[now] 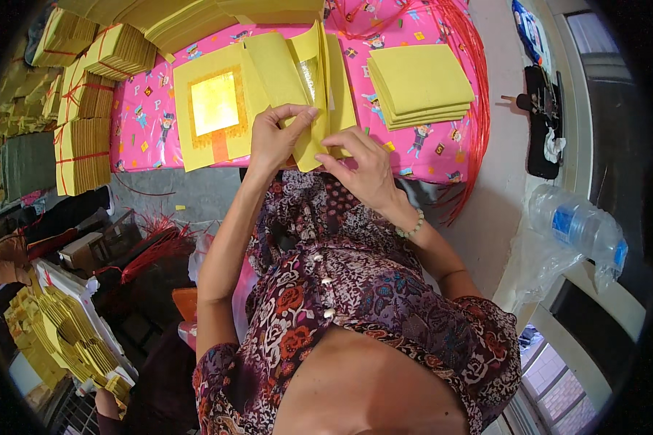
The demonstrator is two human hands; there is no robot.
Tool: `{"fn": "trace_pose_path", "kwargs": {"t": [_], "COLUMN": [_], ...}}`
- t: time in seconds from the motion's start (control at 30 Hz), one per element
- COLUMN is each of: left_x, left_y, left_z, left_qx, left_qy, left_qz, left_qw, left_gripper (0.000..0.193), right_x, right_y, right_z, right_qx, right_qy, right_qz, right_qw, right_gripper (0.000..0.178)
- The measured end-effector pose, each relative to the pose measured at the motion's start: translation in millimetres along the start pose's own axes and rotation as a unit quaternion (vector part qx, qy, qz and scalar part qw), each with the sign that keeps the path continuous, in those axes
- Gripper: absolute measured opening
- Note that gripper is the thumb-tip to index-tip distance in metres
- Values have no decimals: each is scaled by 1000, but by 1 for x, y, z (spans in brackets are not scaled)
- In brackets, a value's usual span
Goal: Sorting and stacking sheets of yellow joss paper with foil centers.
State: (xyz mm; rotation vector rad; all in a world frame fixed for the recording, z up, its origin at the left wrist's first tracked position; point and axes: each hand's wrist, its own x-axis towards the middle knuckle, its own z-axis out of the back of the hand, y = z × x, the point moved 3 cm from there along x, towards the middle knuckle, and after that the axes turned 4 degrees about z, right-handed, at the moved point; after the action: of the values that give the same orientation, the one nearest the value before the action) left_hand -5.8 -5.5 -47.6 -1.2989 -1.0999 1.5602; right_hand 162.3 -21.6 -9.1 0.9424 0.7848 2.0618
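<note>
Head view: left of the pile (pixel 421 85), paper (pixel 309 148) is pinched by the left hand (pixel 274 138) and touched by the narrowly parted right hand (pixel 364 163). Folding is apparently unfinished here, completed in the pile.

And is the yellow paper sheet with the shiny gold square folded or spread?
Spread: the yellow sheet lies flat, gold square facing up.

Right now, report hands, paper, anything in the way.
Left hand pinching yellow paper; right hand near its lower end. Folded stack to the right, not blocking.

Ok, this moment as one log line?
left hand: holding folded yellow paper | right hand: at its edge | right: rectangular yellow paper stack
</note>
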Motion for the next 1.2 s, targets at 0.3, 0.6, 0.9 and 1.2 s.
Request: {"fn": "trace_pose_path", "kwargs": {"t": [0.3, 0.6, 0.9, 1.2], "left_x": [-6, -11, -12, -12], "left_y": [-4, -10, -17, -11], "left_z": [0, -5, 1, 30], "left_qx": [-35, 15, -51, 12], "left_qy": [-12, -1, 108, -240], "left_qz": [-4, -64, -69, -165], "left_qw": [999, 998, 990, 957], "left_gripper": [15, 20, 26, 38], "right_x": [20, 56, 60, 58], "right_y": [-19, -62, -78, -66], "right_z": [17, -13, -20, -16], "right_qx": [112, 263, 268, 306], "right_qy": [-107, -2, 22, -78], "right_qz": [-115, -242, -207, -102], "right_qw": [981, 934, 941, 943], "right_gripper": [26, 36, 36, 22]}}
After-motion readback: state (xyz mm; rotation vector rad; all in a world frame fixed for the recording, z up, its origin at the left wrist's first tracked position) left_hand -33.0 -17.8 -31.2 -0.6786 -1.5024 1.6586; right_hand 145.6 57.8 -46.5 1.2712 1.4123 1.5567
